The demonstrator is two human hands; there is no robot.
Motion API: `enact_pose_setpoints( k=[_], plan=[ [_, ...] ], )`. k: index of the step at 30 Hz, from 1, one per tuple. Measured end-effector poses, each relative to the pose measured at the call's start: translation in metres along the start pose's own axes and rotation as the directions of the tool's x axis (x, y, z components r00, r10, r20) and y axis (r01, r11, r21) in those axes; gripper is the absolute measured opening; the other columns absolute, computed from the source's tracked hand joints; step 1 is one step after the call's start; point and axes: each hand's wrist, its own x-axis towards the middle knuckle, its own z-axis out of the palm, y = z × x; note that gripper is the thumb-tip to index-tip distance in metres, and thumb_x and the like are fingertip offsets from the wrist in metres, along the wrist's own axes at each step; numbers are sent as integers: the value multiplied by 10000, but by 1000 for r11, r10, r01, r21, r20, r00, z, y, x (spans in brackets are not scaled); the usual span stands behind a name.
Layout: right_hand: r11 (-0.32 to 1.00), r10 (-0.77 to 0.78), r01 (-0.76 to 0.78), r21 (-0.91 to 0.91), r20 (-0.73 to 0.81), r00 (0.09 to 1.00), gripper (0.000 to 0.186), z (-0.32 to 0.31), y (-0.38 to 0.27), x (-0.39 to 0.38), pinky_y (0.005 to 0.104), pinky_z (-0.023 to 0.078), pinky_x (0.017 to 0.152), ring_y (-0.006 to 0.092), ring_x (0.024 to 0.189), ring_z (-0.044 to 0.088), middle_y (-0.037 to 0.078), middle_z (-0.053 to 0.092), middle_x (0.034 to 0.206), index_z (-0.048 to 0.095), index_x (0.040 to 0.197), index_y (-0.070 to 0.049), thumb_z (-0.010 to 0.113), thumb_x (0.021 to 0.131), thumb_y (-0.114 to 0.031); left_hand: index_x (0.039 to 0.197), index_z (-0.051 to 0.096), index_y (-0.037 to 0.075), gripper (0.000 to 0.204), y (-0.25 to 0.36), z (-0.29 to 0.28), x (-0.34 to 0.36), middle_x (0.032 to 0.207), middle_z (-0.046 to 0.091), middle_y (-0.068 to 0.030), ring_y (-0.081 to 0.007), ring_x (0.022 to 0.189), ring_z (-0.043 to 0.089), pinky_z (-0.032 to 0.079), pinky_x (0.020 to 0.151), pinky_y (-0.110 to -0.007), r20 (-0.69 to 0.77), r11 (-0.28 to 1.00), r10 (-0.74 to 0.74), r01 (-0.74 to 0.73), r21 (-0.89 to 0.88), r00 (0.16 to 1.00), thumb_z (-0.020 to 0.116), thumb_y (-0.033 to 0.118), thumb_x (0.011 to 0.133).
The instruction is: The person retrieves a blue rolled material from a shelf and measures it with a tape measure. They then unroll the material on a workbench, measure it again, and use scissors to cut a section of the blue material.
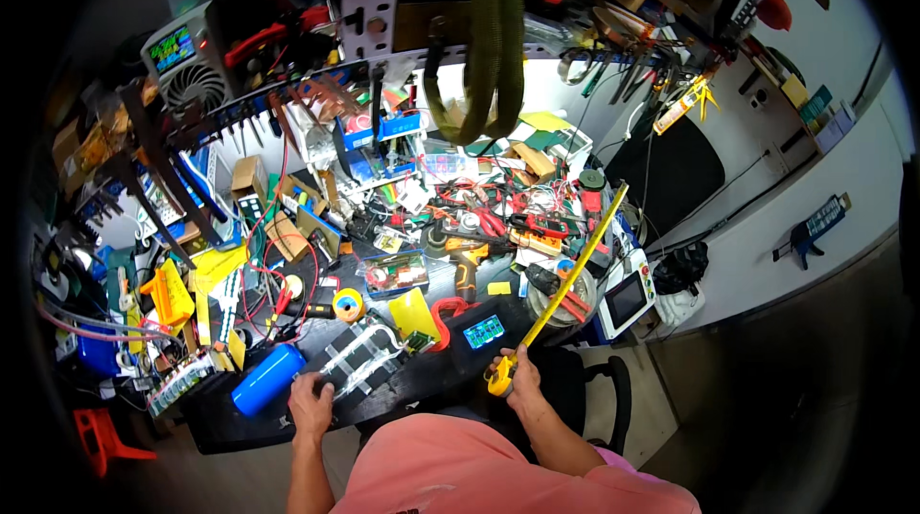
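At the near edge of the dark surface [402, 389], the right hand [517, 378] has its fingers closed around a yellow tape measure [499, 376], its tape reaching far right. The left hand [311, 406] rests with loose fingers on a clear plastic frame [359, 353], beside a blue cylinder [267, 379].

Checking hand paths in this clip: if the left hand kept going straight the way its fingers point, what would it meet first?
Probably the clear acrylic frame lying just ahead of the left hand on the black workbench; the fingertips look already at its near edge, though depth is unclear.
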Motion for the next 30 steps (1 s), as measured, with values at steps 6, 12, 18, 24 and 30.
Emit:
enact_pose_setpoints(
  k=[6, 12, 18, 24, 30],
  plan=[
    [998, -7, -1, 69, 122, 992, 547, 8, 6, -18, 439, 561, 773, 275, 807, 641, 121, 633, 888, 617, 1098, -5, 411, 1142, -510, 1091, 711, 38, 239, -21, -43, 7, 1035, 700, -167, -375, 1003, 665, 536, 884, -484, -100, 997, -22, 30, 73, 995, 728, 210, 926],
    [982, -14, 27, -188, 70, 997, 566, -9, 42, -47, 417, 572, 844, 286, 892, 684, 155, 698, 1005, 645, 1212, 7, 454, 1131, -520, 1180, 707, 40, 310, -77, -100, -6, 1234, 688, -168, -404, 1175, 623, 518, 1011, -500, -270, 961, -29, 101, 257, 963, 735, 178, 904],
    [839, -31, 84, -537, 108, 994, 518, -12, 80, -97, 345, 558, 797, 218, 816, 690, 119, 724, 900, 701, 1128, 8, 565, 1101, -492, 1384, 603, 26, 642, -110, -115, -8, 1465, 558, -177, -386, 1357, 513, 444, 1139, -510, -41, 900, 10, 9, 435, 999, 827, 200, 808],
    [755, -29, 114, -646, 141, 990, 436, -18, 110, -142, 279, 536, 687, 129, 737, 658, 59, 725, 863, 736, 1088, -25, 554, 1123, -420, 1538, 459, 32, 935, -124, -106, 34, 1349, 578, -170, -359, 1295, 549, 457, 1090, -490, 255, 783, -6, -154, 603, 967, 886, 283, 745],
    [788, -63, 101, -607, 84, 994, 491, -22, 132, -178, 306, 543, 716, 182, 772, 681, 89, 726, 871, 722, 1104, 4, 548, 1114, -455, 1401, 522, 47, 794, -151, -101, 54, 1243, 624, -175, -381, 1175, 624, 525, 999, -510, 320, 797, 85, -257, 546, 944, 868, 293, 729]
  ],
)
